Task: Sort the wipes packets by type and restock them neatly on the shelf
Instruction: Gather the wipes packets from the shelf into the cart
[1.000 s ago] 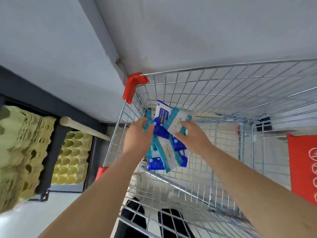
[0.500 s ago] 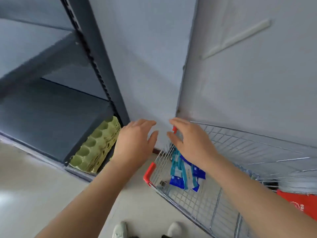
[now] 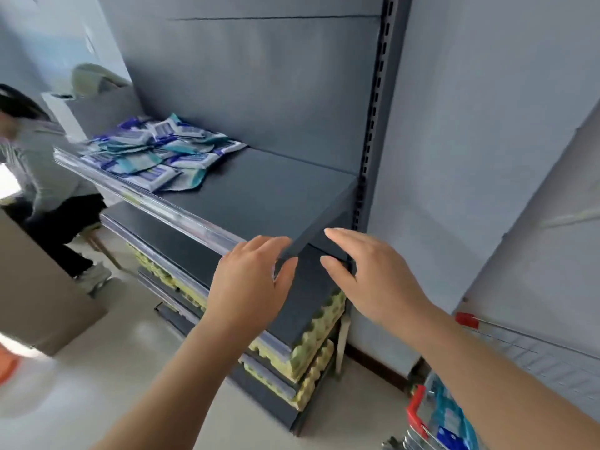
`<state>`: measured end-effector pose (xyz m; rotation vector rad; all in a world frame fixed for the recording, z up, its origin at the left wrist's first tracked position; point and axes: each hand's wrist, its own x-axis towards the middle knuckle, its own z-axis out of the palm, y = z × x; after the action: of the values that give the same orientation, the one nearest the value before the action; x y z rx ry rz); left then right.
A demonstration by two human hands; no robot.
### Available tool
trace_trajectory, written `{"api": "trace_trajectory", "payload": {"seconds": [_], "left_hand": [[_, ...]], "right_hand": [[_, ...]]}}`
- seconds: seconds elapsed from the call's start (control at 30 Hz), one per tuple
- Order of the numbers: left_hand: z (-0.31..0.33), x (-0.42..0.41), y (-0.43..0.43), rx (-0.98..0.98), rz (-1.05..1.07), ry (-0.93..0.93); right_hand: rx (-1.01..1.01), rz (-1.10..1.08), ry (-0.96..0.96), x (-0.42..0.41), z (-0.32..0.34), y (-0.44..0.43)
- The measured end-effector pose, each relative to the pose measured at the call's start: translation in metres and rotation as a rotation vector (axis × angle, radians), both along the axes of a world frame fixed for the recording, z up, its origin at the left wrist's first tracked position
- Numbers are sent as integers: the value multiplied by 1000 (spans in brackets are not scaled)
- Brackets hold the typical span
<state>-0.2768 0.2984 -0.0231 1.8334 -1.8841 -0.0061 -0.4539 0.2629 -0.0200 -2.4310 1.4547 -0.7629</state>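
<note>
Two hands lead my view, both empty: my left hand and right hand are raised with fingers spread, apart from each other, hovering at the near right corner of the grey shelf. Neither is gripping anything.

Low on my right, under the right forearm, I see the wire cart with its red corner guards. Blue and teal wipes packets in the cart lie at its bottom, partly hidden by my arm; the print on them is too blurred to read.

Below the hands, lower shelf levels carry stacks of yellow-green egg trays, their edges sticking out past the shelf fronts. A clear price strip runs along the front lip of the top shelf; I can't make out any writing on it.

Further along, at the left end of that shelf, a loose pile of wipes packets sprawls, dark blue and white ones mixed with teal ones, overlapping at odd angles. The right half of the shelf is bare. The lettering is unreadable from here.

At the far left, another person in a pale top and dark trousers is bending down near a brown cardboard box.
</note>
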Motion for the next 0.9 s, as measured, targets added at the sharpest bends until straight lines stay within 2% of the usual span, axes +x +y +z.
{"api": "trace_trajectory", "payload": {"seconds": [0.3,0.57,0.73,0.9], "left_hand": [[40,154,-31,-28,52,-8],[36,250,-120,-14,123,-8],[22,309,-192,79,161,-40],[5,359,-247,244,201,-104]], "right_hand": [[13,49,-69,158,36,-35],[45,-4,-35,241,44,-120],[87,-32,-3,282,35,-188],[212,-85,5,323,18,-249]]}}
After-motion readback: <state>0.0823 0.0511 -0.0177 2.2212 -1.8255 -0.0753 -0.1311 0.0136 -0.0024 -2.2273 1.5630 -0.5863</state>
